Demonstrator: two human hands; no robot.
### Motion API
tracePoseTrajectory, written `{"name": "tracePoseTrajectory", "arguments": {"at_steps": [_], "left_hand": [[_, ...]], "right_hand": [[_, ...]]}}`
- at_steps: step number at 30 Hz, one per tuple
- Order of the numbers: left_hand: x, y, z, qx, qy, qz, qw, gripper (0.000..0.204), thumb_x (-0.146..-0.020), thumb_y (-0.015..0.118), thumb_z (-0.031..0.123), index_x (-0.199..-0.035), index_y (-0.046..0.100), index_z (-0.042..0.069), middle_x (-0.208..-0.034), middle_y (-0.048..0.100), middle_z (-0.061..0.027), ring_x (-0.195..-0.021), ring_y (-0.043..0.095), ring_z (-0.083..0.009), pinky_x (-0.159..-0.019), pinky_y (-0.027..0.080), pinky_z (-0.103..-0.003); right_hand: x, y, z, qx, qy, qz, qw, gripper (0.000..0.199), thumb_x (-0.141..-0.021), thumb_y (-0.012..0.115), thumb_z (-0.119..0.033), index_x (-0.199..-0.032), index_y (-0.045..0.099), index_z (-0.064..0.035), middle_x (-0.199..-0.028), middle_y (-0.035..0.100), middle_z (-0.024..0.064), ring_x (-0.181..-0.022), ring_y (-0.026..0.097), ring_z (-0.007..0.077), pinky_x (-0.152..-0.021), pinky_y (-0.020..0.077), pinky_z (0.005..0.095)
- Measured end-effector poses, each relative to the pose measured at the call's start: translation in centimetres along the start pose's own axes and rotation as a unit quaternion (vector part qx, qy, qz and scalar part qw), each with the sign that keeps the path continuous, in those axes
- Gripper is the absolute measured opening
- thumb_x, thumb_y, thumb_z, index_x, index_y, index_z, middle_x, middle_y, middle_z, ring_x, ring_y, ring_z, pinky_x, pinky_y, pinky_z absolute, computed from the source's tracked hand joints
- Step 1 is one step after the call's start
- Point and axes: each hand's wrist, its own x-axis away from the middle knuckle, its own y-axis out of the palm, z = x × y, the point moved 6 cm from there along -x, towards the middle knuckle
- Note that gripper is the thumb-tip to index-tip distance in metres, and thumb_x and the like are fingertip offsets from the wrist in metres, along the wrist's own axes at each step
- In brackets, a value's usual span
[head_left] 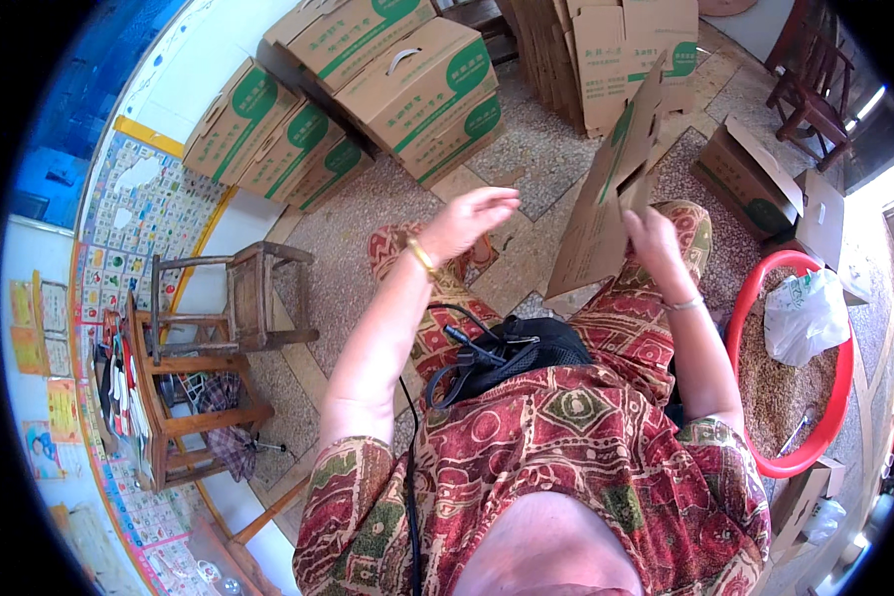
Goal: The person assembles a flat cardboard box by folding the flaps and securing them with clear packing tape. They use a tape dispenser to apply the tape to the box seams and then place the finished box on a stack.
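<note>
A flat-folded brown cardboard box point(588, 226) with green print stands tilted between my knees, its upper end pointing away to the right. The fingers of my right hand point(656, 241) are closed on its right edge, near a slot between the flaps. My left hand point(467, 221) is held in the air left of the box, apart from it. Its fingers are stretched out and nothing is in them. A small black bag point(531, 350) with a cable lies at my lap.
Made-up boxes point(417, 94) are stacked ahead on the left. Flattened boxes point(636, 60) lean together at the far right. An open box point(750, 179) lies near a red-rimmed tub point(737, 328) of grain with a white plastic bag point(807, 318). Wooden chairs point(258, 298) stand left.
</note>
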Motion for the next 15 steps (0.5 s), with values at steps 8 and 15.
{"name": "tracePoseTrajectory", "arguments": {"at_steps": [8,15], "left_hand": [[-3.3,6.0,-3.4,-0.037,0.046,-0.075,0.995,0.051,-0.095,0.052,0.018,-0.140,0.035,0.001,-0.137,0.046,-0.0123,-0.124,0.046,-0.0194,-0.104,0.036,-0.033],[-6.2,7.0,-3.0,-0.198,0.082,-0.109,0.971,0.045,-0.088,0.052,0.010,-0.131,0.043,0.000,-0.127,0.054,-0.0184,-0.118,0.052,-0.0264,-0.100,0.040,-0.035]], "right_hand": [[1.2,7.2,-2.3,-0.082,-0.026,-0.140,0.986,0.075,-0.086,0.058,-0.047,-0.124,0.043,0.0153,-0.075,0.064,0.0271,-0.077,0.066,0.0378,-0.071,0.0515,0.0410],[1.0,8.4,-2.3,-0.082,-0.060,-0.103,0.989,0.068,-0.086,0.059,-0.044,-0.120,0.047,0.0140,-0.081,0.063,0.0306,-0.082,0.064,0.0401,-0.072,0.0507,0.0429]]}}
